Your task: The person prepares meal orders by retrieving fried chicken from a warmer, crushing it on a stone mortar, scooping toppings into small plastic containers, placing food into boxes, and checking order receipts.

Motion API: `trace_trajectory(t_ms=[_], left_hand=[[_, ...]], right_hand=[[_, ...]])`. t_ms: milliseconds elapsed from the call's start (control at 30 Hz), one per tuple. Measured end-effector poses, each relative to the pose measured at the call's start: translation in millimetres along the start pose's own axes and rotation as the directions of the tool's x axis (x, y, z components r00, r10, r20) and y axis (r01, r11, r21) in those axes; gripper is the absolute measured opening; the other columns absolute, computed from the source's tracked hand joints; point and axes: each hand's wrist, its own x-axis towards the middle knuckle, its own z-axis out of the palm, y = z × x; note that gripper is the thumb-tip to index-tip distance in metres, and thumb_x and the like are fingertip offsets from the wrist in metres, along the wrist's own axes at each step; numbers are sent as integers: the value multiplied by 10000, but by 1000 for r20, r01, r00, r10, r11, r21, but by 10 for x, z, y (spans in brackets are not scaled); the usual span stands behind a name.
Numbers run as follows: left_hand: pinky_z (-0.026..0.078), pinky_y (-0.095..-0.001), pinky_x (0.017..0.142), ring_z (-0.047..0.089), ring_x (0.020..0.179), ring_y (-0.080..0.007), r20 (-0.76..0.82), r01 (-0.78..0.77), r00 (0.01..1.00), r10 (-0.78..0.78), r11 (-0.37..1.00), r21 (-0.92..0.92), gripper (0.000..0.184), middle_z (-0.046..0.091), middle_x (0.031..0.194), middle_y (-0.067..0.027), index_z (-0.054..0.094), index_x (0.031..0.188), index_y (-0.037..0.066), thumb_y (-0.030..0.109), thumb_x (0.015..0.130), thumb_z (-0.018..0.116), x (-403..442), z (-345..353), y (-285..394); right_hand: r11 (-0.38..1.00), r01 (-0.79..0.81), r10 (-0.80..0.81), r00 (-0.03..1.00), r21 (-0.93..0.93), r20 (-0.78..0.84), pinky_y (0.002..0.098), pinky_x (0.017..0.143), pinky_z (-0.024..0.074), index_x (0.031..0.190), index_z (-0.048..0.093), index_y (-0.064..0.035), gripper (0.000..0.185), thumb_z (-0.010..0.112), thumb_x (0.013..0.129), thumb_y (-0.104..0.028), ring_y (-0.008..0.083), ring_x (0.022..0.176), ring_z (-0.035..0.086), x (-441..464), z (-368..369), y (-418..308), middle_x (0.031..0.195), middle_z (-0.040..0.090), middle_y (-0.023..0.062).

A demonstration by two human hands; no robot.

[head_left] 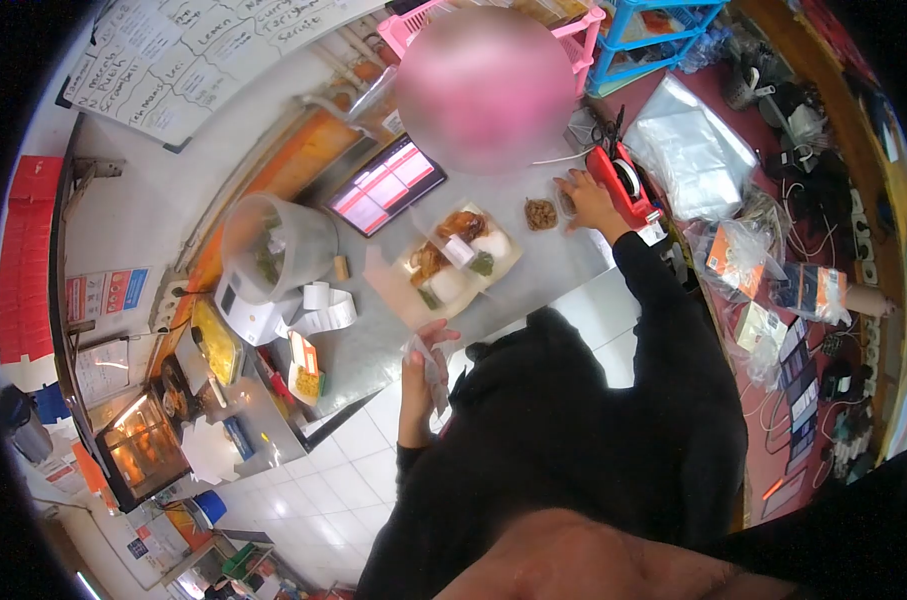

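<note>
My left hand (416,385) is closed on a clear plastic bag (435,372) near the front edge of the steel counter. Across the counter, my right hand (593,205) has its fingers around a small clear packet (567,204), partly hidden by them. Just left of it lies another small packet with brown contents (540,213). Between my hands sits an open paper food box (451,262) holding rice, browned pieces of food and green slices. A white label or sachet (459,250) rests on top of the food.
A red tape dispenser (623,190) stands beside my right hand, with clear plastic bags (688,150) beyond. Behind the box is a lit tablet (386,185). To the left are a translucent tub (278,245), a white label printer (248,325) and a yellow-filled container (216,342).
</note>
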Motion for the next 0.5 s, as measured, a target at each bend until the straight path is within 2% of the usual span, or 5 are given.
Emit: trace_trajectory(t_ms=[33, 133, 233, 367, 500], left_hand=[[314, -177, 454, 401, 533, -42, 1, -5, 1000, 5, 1000, 6, 812, 609, 1074, -107, 508, 1261, 4, 693, 833, 492, 4, 6, 1], [328, -177, 433, 407, 513, -47, -1, -14, 1000, 15, 997, 76, 849, 609, 1066, -122, 512, 1247, 9, 738, 816, 453, 57, 31, 18], [332, -177, 426, 414, 508, -51, -8, -3, 1000, 4, 994, 107, 862, 610, 1060, -130, 513, 1241, 11, 754, 813, 432, 131, 82, 17], [329, -178, 435, 415, 517, -53, 15, 6, 1000, -8, 990, 144, 845, 612, 1057, -126, 508, 1245, 5, 735, 826, 433, 229, 159, 31], [330, -182, 443, 414, 522, -50, 15, 25, 1000, -27, 991, 134, 837, 615, 1055, -119, 502, 1250, -7, 714, 830, 454, 274, 180, 33]], right_hand=[[1000, 12, -11, 1000, -26, 17, 547, 1046, 331, 1379, 431, -219, 974, 874, 520, -341, 325, 1338, 313, -6, -20, 0, 1427, 354, 122], [985, 166, -151, 964, 50, -217, 548, 1077, 282, 1400, 402, -214, 743, 718, 747, -371, 291, 1348, 319, 79, 124, 109, 1426, 372, 115], [983, 160, -95, 869, 95, -486, 559, 1114, 190, 1418, 376, -171, 553, 510, 904, -328, 269, 1390, 268, 230, 315, 60, 1482, 320, 107], [999, 21, -35, 914, -38, -404, 557, 1128, 137, 1430, 346, -111, 507, 407, 956, -280, 245, 1424, 201, 384, 637, 31, 1532, 241, 83], [985, -11, -45, 946, -170, -321, 546, 1139, 99, 1452, 302, -102, 523, 355, 969, -295, 225, 1431, 176, 337, 596, 6, 1546, 209, 68]])
